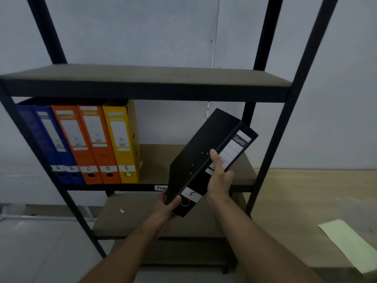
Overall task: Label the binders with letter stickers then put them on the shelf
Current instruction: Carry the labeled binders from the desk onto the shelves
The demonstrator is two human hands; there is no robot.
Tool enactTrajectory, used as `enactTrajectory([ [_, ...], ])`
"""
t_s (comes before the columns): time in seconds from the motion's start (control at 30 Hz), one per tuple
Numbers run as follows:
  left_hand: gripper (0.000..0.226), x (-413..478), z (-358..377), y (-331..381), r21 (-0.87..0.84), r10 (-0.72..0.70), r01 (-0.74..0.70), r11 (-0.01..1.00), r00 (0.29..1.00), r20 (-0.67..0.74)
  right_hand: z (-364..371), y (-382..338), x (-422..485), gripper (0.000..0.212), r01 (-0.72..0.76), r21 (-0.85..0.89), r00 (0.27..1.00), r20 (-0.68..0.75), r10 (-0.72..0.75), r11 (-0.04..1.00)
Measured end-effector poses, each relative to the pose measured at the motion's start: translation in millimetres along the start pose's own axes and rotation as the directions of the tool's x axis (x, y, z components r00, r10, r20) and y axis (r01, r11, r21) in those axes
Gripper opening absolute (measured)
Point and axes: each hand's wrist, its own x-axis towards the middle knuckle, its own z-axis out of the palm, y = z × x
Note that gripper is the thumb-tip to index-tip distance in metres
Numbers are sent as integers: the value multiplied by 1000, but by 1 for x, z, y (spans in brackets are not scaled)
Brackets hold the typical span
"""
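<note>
Both bare hands grasp the black lever-arch binder (206,158) labelled F: left hand (166,207) clenched under its lower corner, right hand (219,178) on the spine. Tilted before the shelf (155,187), it should be righted, then slid beside the yellow cardboard binder (122,139) marked E.

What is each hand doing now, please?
Left hand: closed on the bottom corner of the black binder.
Right hand: closed on the black binder's spine.
</note>
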Motion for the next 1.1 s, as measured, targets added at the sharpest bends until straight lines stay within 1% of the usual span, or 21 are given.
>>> enactTrajectory([
  [0.07, 87, 16, 5, 3, 39, 9, -5, 999, 993, -114, 10, 5, 16, 48, 54, -33, 997, 52, -52, 998],
  [0.1, 79, 23, 7, 4, 68, 14, -2, 998, 984, -180, 13, 6, 22, 47, 89, -45, 993, 85, -85, 995],
  [0.13, 79, 30, 8, 7, 104, 33, -7, 995, 969, -246, 18, 8, 32, 44, 109, -58, 988, 118, -101, 992],
  [0.17, 84, 35, 7, 11, 165, 63, -15, 986, 955, -289, 22, 8, 38, 41, 119, -69, 985, 136, -109, 990],
  [0.2, 89, 39, 6, 16, 236, 97, -24, 972, 948, -303, 28, 8, 46, 40, 120, -68, 984, 137, -110, 990],
  [0.23, 87, 39, 8, 23, 300, 128, -33, 953, 944, -304, 31, 7, 51, 41, 116, -63, 985, 137, -106, 991],
  [0.27, 78, 46, 7, 30, 353, 161, -42, 935, 936, -314, 40, 10, 64, 41, 102, -70, 984, 153, -90, 992],
  [0.3, 64, 48, 7, 36, 393, 187, -54, 918, 932, -310, 44, 10, 69, 41, 98, -93, 983, 167, -82, 991],
  [0.37, 32, 61, 8, 45, 435, 223, -55, 899, 911, -346, 53, 14, 85, 43, 108, -173, 972, 227, -68, 979],
  [0.4, 20, 66, 7, 47, 461, 241, -49, 886, 897, -369, 55, 17, 90, 47, 125, -212, 962, 265, -66, 969],
  [0.43, 13, 71, 6, 48, 482, 253, -37, 875, 885, -390, 57, 19, 96, 49, 144, -251, 952, 300, -65, 957],
  [0.5, 12, 80, 5, 47, 486, 253, -10, 874, 862, -438, 61, 26, 108, 48, 199, -311, 925, 374, -73, 929],
  [0.57, 18, 86, 3, 44, 505, 276, 5, 863, 832, -481, 66, 29, 119, 49, 256, -321, 889, 448, -92, 912],
  [0.67, 33, 94, -1, 38, 490, 280, 61, 870, 756, -592, 80, 29, 126, 60, 294, -381, 848, 527, -55, 877],
  [0.73, 42, 97, -7, 40, 484, 234, 144, 863, 735, -637, 91, 31, 128, 70, 311, -407, 819, 574, -24, 859],
  [0.8, 47, 101, -18, 44, 507, 195, 190, 841, 767, -612, 106, 34, 125, 77, 347, -426, 783, 622, -8, 836],
  [0.87, 53, 106, -33, 46, 489, 139, 195, 850, 812, -567, 122, 37, 121, 81, 389, -442, 749, 663, 2, 808],
  [0.97, 47, 111, -57, 44, 341, 44, 163, 926, 849, -527, 147, 43, 107, 86, 459, -475, 706, 708, 17, 751],
  [1.03, 42, 112, -72, 43, 255, -4, 151, 955, 867, -498, 163, 49, 97, 88, 496, -488, 681, 732, 27, 718],
  [1.1, 39, 110, -83, 43, 195, -59, 172, 966, 876, -478, 176, 55, 88, 86, 494, -498, 683, 729, 36, 713],
])
